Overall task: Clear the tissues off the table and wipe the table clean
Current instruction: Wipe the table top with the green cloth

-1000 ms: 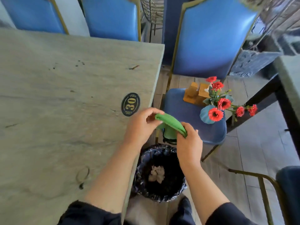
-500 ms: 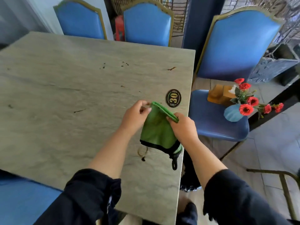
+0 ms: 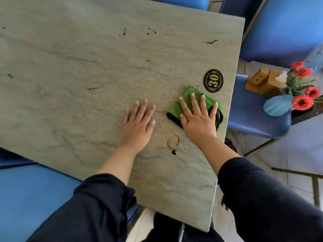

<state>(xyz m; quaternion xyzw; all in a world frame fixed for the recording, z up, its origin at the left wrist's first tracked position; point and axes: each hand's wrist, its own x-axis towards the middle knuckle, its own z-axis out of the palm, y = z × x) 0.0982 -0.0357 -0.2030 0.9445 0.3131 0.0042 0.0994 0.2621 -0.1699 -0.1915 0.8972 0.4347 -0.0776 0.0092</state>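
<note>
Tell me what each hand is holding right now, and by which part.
Nothing is gripped. The right hand presses flat, fingers straight, on top of the folded green cloth; the left hand rests flat on the bare table.

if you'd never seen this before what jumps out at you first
The bright green cloth stands out first, pressed flat under the right hand near the table's right edge, just below the black oval number plate reading 30. The left hand lies flat on the bare tabletop beside it, with a brown ring stain between the two wrists. On the blue chair to the right sit red flowers in a blue vase.
</note>
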